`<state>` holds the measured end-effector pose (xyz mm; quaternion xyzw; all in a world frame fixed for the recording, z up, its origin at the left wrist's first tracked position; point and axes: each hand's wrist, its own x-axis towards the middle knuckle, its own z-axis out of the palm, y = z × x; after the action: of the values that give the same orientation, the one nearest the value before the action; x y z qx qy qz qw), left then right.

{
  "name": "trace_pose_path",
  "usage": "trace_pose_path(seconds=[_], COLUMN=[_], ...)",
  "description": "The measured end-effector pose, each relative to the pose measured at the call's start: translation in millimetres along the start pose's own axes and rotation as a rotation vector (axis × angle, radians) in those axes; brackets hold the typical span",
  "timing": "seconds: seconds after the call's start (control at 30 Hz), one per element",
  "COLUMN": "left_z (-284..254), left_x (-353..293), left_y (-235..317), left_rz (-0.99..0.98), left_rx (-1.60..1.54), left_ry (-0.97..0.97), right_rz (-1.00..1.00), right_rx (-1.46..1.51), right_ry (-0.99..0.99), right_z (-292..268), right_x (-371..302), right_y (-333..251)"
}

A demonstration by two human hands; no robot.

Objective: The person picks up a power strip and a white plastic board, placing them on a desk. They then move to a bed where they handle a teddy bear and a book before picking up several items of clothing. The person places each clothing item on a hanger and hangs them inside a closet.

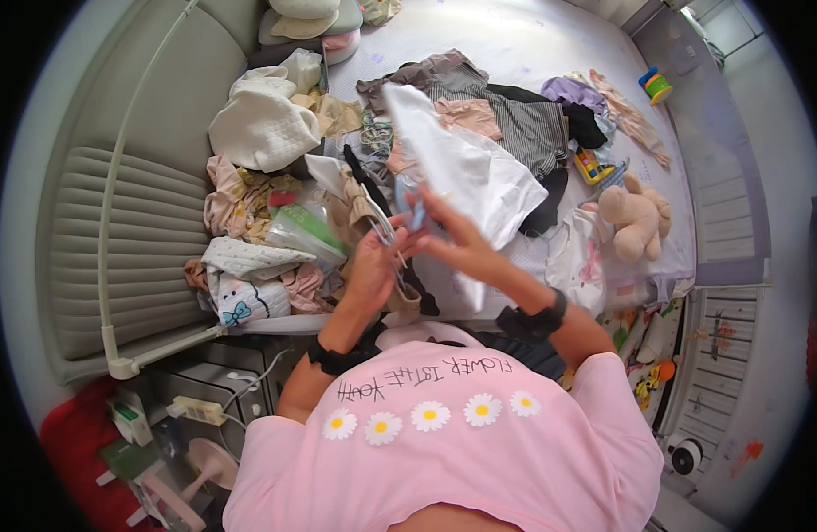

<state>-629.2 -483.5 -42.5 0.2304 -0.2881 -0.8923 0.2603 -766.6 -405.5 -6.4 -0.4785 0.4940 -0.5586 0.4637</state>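
The left hand (373, 263) is curled round some thin pale loops (386, 232) that look like hanger parts. The right hand (457, 241) meets it, fingertips close together. They are at a small light-blue piece (415, 213), right between the two hands. It is too blurry there, so I cannot tell if the right fingers pinch it or just touch it.

Just past the right hand is a big white cloth (502, 182). Its near-left part is smeared, so it may be moving. A tan cloth (357, 208) hangs close by the left hand, on its far side. A see-through bag with a green part (306, 229) sits to the left of that hand. Farther out past the right hand lies a gray striped garment (528, 129), and off to its right sits a beige stuffed toy (630, 222).

To do this well, I think the left hand should hold the loops snugly, so they do not slide or twist. The right fingertips can then do the small, fiddly part slowly. The tan cloth is so near that it could get caught, so it is best nudged aside. Gentle pulls should be kinder to the white cloth, too.
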Motion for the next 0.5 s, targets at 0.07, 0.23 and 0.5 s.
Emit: trace_pose_path(seconds=[0.07,0.23,0.5], left_z=[3.3,-24.6,-25.6], left_x=[-0.6,-22.4,-47.2], left_y=[2.6,2.0,8.4], left_rz=[-0.013,-0.079,-0.082], left_rx=[-0.006,0.124,0.079], left_ry=[0.053,0.068,0.045], right_rz=[-0.21,-0.057,0.973], right_rx=[-0.422,-0.247,0.108], right_ry=[0.099,0.101,-0.59], right_z=[17.0,-3.7,-15.9], right_x=[4.9,31.1,-14.1], right_y=[30.8,59.9,311.3])
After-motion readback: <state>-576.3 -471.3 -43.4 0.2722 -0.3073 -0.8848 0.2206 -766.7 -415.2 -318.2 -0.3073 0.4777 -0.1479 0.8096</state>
